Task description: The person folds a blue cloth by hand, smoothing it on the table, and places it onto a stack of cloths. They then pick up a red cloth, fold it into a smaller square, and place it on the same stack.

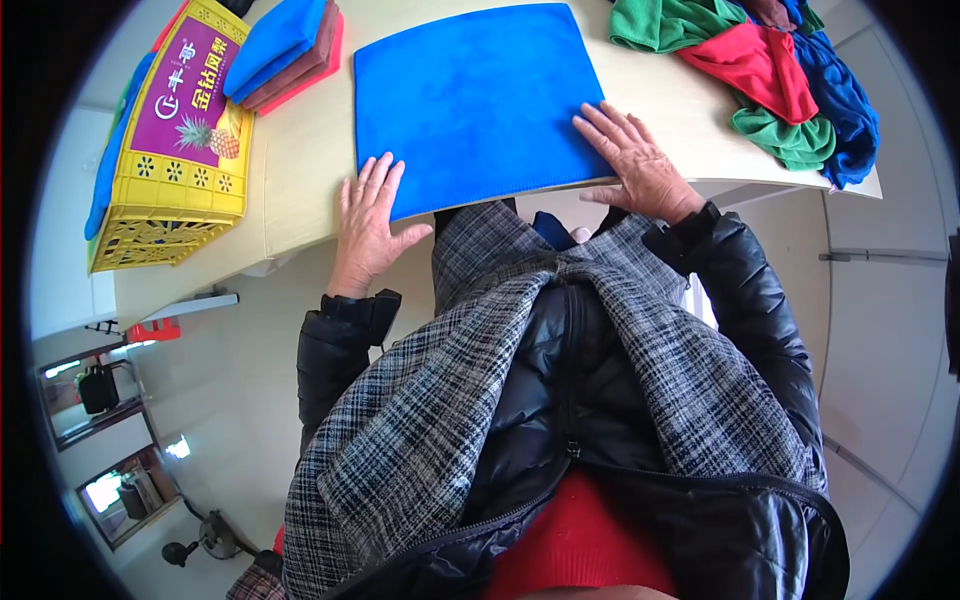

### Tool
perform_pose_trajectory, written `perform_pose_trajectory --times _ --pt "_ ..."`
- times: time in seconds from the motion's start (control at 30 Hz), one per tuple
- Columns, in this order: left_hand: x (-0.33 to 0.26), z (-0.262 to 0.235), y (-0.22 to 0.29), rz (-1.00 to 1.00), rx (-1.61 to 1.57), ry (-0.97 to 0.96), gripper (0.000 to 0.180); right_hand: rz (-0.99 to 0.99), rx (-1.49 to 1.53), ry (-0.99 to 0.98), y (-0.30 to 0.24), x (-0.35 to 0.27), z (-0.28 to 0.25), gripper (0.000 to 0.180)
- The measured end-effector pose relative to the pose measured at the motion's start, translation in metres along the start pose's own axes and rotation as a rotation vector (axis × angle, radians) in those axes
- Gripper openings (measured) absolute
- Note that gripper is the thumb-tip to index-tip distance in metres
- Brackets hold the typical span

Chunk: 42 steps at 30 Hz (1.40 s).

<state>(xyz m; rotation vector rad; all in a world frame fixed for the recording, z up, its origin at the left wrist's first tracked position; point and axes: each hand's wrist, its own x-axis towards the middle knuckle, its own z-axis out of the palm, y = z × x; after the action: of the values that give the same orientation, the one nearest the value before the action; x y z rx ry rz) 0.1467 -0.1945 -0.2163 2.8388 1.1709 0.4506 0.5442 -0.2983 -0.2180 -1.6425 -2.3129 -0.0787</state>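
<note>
We are standing at a pale table (300,170) that is filling the upper part of the head view, and we are looking down past our own checked scarf and dark padded jacket.

Spread flat on the table in front of us is lying a blue cloth (470,100), roughly square, with its near edge running along the table's near edge. It is the largest thing on the surface and is sitting about in the middle of it.

At the far left a yellow plastic crate (165,215) is resting on the table, with a purple printed panel on its top. Just beside it, toward the blue cloth, a short stack of folded cloths (285,50) is sitting, blue on top and reddish below.

At the far right corner a loose heap of cloths (790,80) is lying crumpled, green, red and dark blue mixed together, well apart from the stack.

Our left hand (368,220) is pressing flat on the table, fingers spread and straight, with the fingertips touching the near left corner of the blue cloth; it is gripping nothing.

Our right hand (640,165) is lying palm down on the near right corner of the same cloth, fingers extended and slightly fanned, likewise holding nothing.
</note>
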Motion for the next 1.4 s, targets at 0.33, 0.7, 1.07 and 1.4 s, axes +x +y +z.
perform_pose_trajectory --times 0.33,0.7,1.07,1.4 --pt "-0.035 -0.016 -0.002 0.096 -0.098 0.203 0.029 -0.031 0.120 0.032 -0.018 -0.023 -0.009 0.062" --pt "0.035 -0.077 -0.038 -0.370 -0.774 -0.011 0.020 0.262 0.751 -0.213 0.038 0.047 -0.054 0.017" --pt "0.155 0.028 -0.123 -0.555 -1.155 0.106 0.028 0.731 0.891 -0.075 0.112 0.151 0.022 0.027" --pt "0.111 0.033 -0.102 -0.612 -0.706 0.225 0.045 0.826 1.064 -0.068 0.081 0.113 0.005 0.041"
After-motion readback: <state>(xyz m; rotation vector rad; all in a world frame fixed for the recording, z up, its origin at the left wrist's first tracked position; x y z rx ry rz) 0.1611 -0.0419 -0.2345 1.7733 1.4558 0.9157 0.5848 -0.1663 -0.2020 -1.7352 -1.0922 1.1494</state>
